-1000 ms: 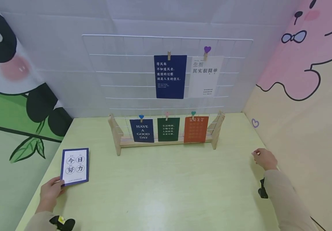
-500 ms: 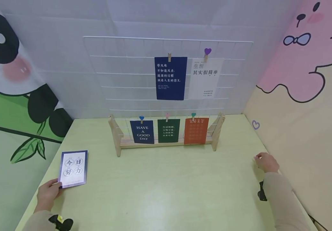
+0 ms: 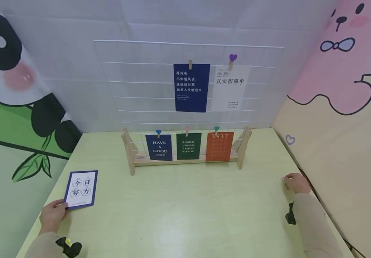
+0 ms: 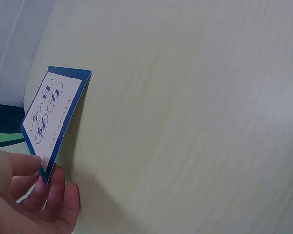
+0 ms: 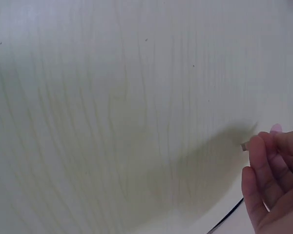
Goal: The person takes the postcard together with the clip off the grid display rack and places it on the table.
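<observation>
The card sits at the table's left front, its near corner pinched between thumb and fingers of the left hand. The right hand, curled, pinches a tiny peg

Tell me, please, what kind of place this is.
Probably a staged tabletop booth for craft or display work: a pale table, cartoon backdrops with a panda, and a wire grid with clipped cards such as the navy card.
</observation>
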A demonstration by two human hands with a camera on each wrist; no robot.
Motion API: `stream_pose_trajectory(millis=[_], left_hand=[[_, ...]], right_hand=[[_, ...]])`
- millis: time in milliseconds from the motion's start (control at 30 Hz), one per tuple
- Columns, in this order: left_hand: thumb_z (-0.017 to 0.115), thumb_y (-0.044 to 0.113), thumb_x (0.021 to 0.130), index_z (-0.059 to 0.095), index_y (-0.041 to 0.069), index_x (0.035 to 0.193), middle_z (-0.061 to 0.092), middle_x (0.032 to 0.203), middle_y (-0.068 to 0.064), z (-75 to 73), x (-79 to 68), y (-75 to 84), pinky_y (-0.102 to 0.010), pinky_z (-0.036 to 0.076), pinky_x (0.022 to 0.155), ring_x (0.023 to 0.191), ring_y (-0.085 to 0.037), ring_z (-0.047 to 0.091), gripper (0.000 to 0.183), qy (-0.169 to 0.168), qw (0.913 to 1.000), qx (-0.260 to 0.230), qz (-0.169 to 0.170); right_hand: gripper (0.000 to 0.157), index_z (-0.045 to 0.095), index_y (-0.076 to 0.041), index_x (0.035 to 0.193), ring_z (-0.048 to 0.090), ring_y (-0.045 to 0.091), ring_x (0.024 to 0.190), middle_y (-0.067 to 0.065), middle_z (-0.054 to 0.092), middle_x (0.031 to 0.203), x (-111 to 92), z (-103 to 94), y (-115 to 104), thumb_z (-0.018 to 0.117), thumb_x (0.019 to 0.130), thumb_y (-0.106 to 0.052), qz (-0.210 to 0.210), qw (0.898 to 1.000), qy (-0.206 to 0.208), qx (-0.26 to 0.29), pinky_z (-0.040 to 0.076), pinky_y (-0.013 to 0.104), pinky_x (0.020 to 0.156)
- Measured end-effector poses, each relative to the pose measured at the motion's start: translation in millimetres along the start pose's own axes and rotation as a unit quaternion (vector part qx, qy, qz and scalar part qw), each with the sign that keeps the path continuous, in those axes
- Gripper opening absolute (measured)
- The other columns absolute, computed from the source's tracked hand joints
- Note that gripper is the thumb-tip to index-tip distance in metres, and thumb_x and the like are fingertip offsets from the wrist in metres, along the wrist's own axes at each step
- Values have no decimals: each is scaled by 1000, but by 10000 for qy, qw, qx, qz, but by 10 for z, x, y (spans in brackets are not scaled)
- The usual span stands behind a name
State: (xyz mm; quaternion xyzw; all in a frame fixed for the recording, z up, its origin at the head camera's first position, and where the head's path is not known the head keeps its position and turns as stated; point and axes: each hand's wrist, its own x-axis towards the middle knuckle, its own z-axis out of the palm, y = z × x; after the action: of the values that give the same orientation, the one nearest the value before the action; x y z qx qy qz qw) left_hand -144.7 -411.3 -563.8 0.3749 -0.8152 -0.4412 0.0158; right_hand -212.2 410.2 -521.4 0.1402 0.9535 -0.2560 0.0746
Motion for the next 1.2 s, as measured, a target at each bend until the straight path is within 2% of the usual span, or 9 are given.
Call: stream_pose_trajectory(millis=[200,367,500,600,733,833,1000,1067,1200], left_hand=[[46,18,88,41,-13,121,48,102,-31,-6,-10,14,-20,42,39,53,-9,50,45,-103,9999,-6,-20],[45,27,88,41,-10,122,43,113,-31,-10,101,-126,-20,44,43,56,-9,50,50,-43,10000,55,-27],[43,35,88,39,-7,125,40,118,-28,47,239,-232,-24,48,51,76,-24,53,56,-12,9998,181,-8],[41,38,89,37,-6,127,38,121,-28,83,294,-259,-27,48,53,91,-34,47,59,-15,9997,228,-85],[40,39,89,36,-5,129,37,121,-27,97,316,-256,-28,47,53,91,-36,46,59,-13,9994,319,-116],[37,41,90,36,-4,129,38,123,-26,99,333,-254,-33,45,59,93,-35,44,60,43,9992,393,-11],[33,48,89,36,0,131,37,127,-23,130,408,-197,-45,38,79,107,-36,38,64,289,9990,253,231],[34,50,88,38,2,131,39,127,-20,148,439,-151,-42,38,79,107,-34,38,64,394,9986,187,305],[40,51,86,45,9,128,45,118,-12,202,505,-49,-27,41,65,95,-25,43,59,400,9982,3,437]], right_hand=[[37,55,10,103,55,16,61,-1,58,63,-3,29,17,47,89,-23,138,9980,107,607,37,31,59],[36,55,10,103,57,13,58,-1,59,64,40,45,-15,48,88,-23,120,9955,202,913,38,29,58],[37,54,11,105,59,14,57,0,60,65,32,22,4,47,89,-22,190,9954,224,917,39,28,57],[38,51,11,109,59,15,59,2,62,67,18,-2,25,44,89,-21,227,9955,147,905,40,32,59],[39,49,12,111,61,18,64,6,63,72,2,-38,39,41,89,-19,245,9951,45,962,42,40,66],[38,49,13,110,61,22,67,11,64,75,0,-61,24,42,90,-18,21,9943,121,1061,41,44,69],[36,52,12,109,61,25,67,17,63,80,51,-91,-89,45,90,-19,-456,9901,376,1272,42,47,70],[38,51,11,110,61,25,66,18,62,80,114,-98,-147,48,90,-21,-595,9877,359,1404,43,47,69],[43,53,6,111,61,18,62,11,62,77,341,-17,-131,52,89,-30,-703,9814,391,1742,46,44,54]])
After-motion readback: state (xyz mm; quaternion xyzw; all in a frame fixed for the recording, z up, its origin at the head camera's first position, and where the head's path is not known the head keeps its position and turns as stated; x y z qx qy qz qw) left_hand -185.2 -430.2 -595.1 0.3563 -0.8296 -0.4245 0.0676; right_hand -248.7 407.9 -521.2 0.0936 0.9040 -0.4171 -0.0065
